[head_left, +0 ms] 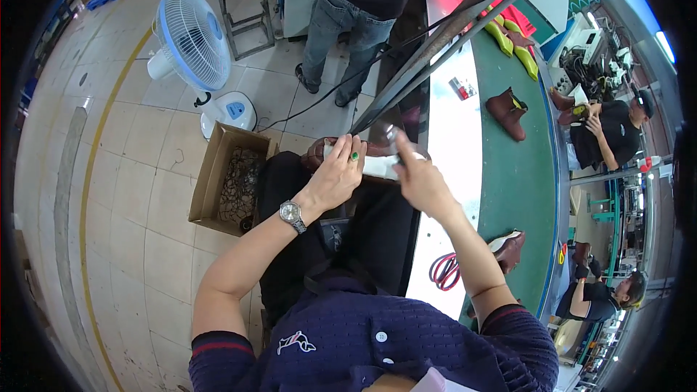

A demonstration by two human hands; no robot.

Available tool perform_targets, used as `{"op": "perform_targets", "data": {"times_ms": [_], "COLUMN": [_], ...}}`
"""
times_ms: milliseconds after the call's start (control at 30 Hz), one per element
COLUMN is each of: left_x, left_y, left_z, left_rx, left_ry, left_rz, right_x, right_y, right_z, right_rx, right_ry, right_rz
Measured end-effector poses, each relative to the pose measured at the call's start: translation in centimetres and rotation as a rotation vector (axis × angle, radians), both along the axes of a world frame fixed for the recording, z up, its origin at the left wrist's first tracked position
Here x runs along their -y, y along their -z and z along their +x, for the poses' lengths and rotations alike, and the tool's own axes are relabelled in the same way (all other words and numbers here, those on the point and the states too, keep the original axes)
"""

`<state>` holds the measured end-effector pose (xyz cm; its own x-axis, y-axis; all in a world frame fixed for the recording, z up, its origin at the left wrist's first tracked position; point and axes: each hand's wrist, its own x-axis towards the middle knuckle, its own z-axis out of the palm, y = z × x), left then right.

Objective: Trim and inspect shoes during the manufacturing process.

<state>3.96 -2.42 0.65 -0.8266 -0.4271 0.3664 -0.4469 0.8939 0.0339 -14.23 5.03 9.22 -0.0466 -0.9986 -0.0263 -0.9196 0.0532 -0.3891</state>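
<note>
A dark brown shoe [314, 154] with a white strip along its underside [380, 167] lies across my lap. My left hand [341, 168], with a green-stoned ring and a wristwatch [291, 213], is closed round the shoe's middle. Over the shoe's right end is my right hand [425, 185], its fingers wrapped round a small shiny metal tool [392, 133]. The tool is smeared by motion, so its kind does not show. Part of the shoe is hidden behind both hands.
To my right runs a green belt [508, 196] with a white edge, carrying a brown boot [507, 114], another brown shoe [510, 250] and red-black cords [445, 271]. Left are an open cardboard box [207, 189] and a fan [192, 36]. A metal post [435, 47] slants ahead. Other people work nearby.
</note>
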Motion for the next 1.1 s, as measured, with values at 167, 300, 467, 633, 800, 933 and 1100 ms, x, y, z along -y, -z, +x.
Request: {"op": "perform_targets", "data": {"times_ms": [167, 300, 467, 633, 800, 933, 1100], "left_x": [-0.3, -0.5, -0.8, -0.5, 0.9, 1.1, 0.5], "left_y": [0.6, 0.9, 0.7, -1.7, -3.1, -2.0, -1.2], "left_z": [0.3, 0.0, 0.2, 0.3, 2.7, 2.4, 2.2], "left_rx": [-0.049, -0.091, -0.09, -0.256, -0.127, -0.043, -0.047], "left_ry": [-0.054, -0.063, -0.104, -0.086, -0.213, -0.128, -0.168], "left_rz": [-0.056, -0.062, -0.034, 0.246, 0.151, 0.072, -0.015], "right_x": [0.6, 1.0, 1.9, 1.5, 1.5, 1.8, 1.7], "right_y": [-0.3, 1.0, -0.9, 1.8, -0.3, 1.7, 0.9], "right_z": [0.8, 2.4, 2.6, 2.9, 4.4, 4.1, 5.0], "right_rx": [-0.071, -0.1, -0.134, -0.189, -0.014, -0.217, -0.007], "right_ry": [-0.113, 0.01, -0.075, 0.023, 0.095, -0.051, 0.026], "right_rz": [0.011, 0.128, 0.103, 0.086, -0.063, 0.045, -0.031]}}
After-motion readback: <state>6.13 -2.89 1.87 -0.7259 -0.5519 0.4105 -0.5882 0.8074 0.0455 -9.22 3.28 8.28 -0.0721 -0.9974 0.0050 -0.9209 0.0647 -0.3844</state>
